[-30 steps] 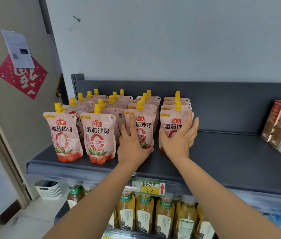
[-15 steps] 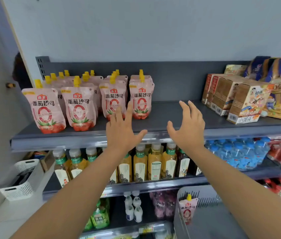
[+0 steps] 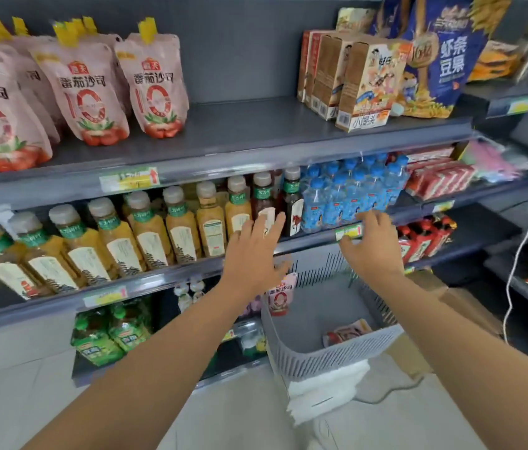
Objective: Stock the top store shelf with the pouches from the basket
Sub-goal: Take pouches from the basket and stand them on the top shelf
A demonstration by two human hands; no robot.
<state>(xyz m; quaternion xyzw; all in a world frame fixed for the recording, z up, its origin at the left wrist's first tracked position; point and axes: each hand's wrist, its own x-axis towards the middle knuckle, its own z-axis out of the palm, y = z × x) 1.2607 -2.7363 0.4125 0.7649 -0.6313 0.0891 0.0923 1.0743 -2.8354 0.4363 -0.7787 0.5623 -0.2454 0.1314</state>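
Observation:
Several pink tomato-sauce pouches (image 3: 155, 86) with yellow caps stand in rows on the left of the grey top shelf (image 3: 256, 138). Below, a grey slatted basket (image 3: 330, 352) stands on the floor. One pouch (image 3: 280, 295) leans upright against its left wall and another pouch (image 3: 345, 332) lies flat on its bottom. My left hand (image 3: 254, 254) hovers open above the basket's left rim, just over the upright pouch. My right hand (image 3: 371, 245) hovers open above the basket's far side. Both hands hold nothing.
Brown snack boxes (image 3: 350, 76) and blue bags (image 3: 444, 53) fill the top shelf's right side, with bare shelf between them and the pouches. Yellow drink bottles (image 3: 145, 235) and blue water bottles (image 3: 350, 193) line the second shelf. A white cable (image 3: 515, 264) hangs at right.
Both hands let go of the front pouches on the top shelf and dropped down and right to above the basket. My view tilted down and right.

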